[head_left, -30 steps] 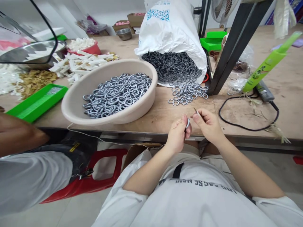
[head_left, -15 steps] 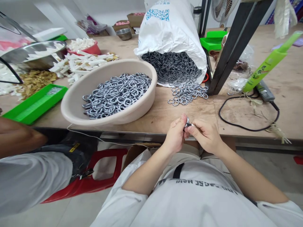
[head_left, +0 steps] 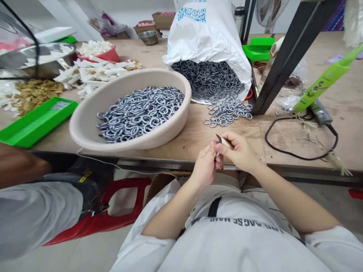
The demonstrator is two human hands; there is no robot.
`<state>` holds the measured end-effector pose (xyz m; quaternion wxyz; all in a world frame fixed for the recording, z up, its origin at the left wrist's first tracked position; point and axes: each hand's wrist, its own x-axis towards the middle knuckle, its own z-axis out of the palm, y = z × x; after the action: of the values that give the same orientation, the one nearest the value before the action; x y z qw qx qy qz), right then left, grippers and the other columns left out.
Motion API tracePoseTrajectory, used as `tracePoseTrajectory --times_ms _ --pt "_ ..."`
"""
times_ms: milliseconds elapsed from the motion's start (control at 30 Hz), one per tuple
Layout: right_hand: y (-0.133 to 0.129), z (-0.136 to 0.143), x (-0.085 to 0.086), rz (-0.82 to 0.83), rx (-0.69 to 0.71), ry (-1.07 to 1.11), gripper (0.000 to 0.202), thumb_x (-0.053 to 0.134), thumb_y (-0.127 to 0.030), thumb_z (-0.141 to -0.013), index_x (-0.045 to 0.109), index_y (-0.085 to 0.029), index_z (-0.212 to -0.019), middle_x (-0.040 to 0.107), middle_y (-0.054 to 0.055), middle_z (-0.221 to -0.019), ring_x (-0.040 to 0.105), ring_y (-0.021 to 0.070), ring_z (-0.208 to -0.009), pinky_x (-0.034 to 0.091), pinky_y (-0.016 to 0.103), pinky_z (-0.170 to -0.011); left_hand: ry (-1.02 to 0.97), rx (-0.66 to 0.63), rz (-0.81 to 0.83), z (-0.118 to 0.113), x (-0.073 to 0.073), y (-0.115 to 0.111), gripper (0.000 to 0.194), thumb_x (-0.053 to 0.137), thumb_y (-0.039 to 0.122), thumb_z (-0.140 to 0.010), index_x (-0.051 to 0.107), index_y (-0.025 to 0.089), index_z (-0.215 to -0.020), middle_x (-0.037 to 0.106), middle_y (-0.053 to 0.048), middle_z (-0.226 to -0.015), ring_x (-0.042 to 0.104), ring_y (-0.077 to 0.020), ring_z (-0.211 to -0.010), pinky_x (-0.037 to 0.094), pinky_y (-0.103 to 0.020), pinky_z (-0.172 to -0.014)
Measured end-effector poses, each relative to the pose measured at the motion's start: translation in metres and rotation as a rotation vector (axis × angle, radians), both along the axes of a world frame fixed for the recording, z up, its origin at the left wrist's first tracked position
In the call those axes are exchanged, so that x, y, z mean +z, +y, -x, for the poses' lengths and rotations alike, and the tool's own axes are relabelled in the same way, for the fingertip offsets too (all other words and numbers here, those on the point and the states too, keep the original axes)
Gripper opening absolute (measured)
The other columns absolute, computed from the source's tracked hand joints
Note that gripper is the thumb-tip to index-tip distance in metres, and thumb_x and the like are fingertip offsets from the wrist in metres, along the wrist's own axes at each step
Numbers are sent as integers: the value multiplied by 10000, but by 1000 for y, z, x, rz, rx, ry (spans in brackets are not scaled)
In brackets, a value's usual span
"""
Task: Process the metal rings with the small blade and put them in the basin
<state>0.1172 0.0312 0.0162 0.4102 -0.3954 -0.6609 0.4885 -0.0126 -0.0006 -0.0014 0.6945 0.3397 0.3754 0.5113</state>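
Note:
My left hand (head_left: pixel 204 166) is closed on a grey ring (head_left: pixel 217 154), mostly hidden by the fingers, just in front of the table edge. My right hand (head_left: pixel 236 151) pinches a small blade (head_left: pixel 218 138) with a pale handle, its dark tip pointing up and left. Both hands touch at the fingertips. Left of them a beige basin (head_left: pixel 85 128) holds a heap of grey rings (head_left: pixel 141 115). Behind the hands, loose rings (head_left: pixel 227 113) spill from a white sack (head_left: pixel 210 41).
A black metal post (head_left: pixel 283 64) rises from the wooden table (head_left: pixel 300 147) at right, near a black cable and a green packet (head_left: pixel 326 81). Green trays (head_left: pixel 31 122), white pieces and a person's arm (head_left: pixel 22 166) are at left.
The blade has lifted off the ring and its tip now points upward above my left fingers. My right hand has risen slightly; the view has shifted a little.

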Motion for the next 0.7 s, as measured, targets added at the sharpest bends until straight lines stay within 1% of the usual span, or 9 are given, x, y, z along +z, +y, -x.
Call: tracePoseTrajectory --times_ms 100,167,233,300,367,467,533,633,700 --pt "41 -2 -2 -142 -159 -284 349 552 -492 -929 550 -205 -730 564 3 -675 529 161 -670 372 279 -619 17 -60 -51 8 2 -3 557 582 637 -865 479 169 -582 440 33 -483 408 -67 -437 349 -221 -473" --pt "70 -8 -6 -255 -264 -614 242 660 -416 -864 618 -194 -778 632 45 -805 555 190 -784 374 292 -671 28 -72 -34 15 2 -2 507 593 609 -872 563 157 -644 526 10 -531 491 -79 -473 406 -218 -497" --pt "91 -13 -10 -288 -307 -797 208 704 -384 -833 659 -182 -814 657 87 -909 568 213 -855 374 309 -706 16 -53 0 22 2 2 423 635 562 -865 655 144 -803 627 -15 -654 566 -85 -538 475 -210 -537" --pt "100 -16 -12 -290 -313 -829 204 703 -378 -836 669 -179 -807 662 103 -934 568 219 -856 370 321 -708 -17 -13 24 28 0 9 385 704 510 -830 668 160 -986 673 -19 -794 604 -81 -596 525 -204 -565" --pt "99 -19 -13 -285 -302 -776 228 681 -392 -850 653 -187 -754 657 87 -865 552 205 -788 361 324 -680 -37 40 37 32 -2 17 408 755 489 -788 638 185 -1033 656 4 -833 598 -71 -598 542 -199 -548" --pt "81 -20 -8 -250 -271 -644 310 613 -466 -889 633 -196 -738 607 31 -700 502 169 -654 347 308 -611 11 110 35 29 -5 27 432 736 556 -775 610 178 -942 605 19 -789 552 -61 -544 493 -180 -456" --pt "60 -17 -5 -146 -204 -445 365 573 -534 -905 634 -195 -788 570 -4 -648 468 138 -583 349 285 -566 92 140 1 22 -7 30 468 711 605 -773 603 173 -916 601 10 -800 524 -56 -520 419 -167 -399" --pt "28 -9 -2 138 -76 4 419 645 -606 -837 594 -194 -778 524 -37 -620 403 93 -498 336 258 -495 207 113 -102 8 -7 30 463 685 623 -788 581 176 -850 574 24 -729 452 -45 -474 320 -170 -377" --pt "11 -4 -2 222 -77 167 429 682 -606 -810 563 -198 -756 513 -45 -621 402 83 -493 351 247 -484 222 86 -171 2 -6 26 450 655 612 -821 554 175 -780 527 37 -647 409 -44 -461 293 -177 -398"
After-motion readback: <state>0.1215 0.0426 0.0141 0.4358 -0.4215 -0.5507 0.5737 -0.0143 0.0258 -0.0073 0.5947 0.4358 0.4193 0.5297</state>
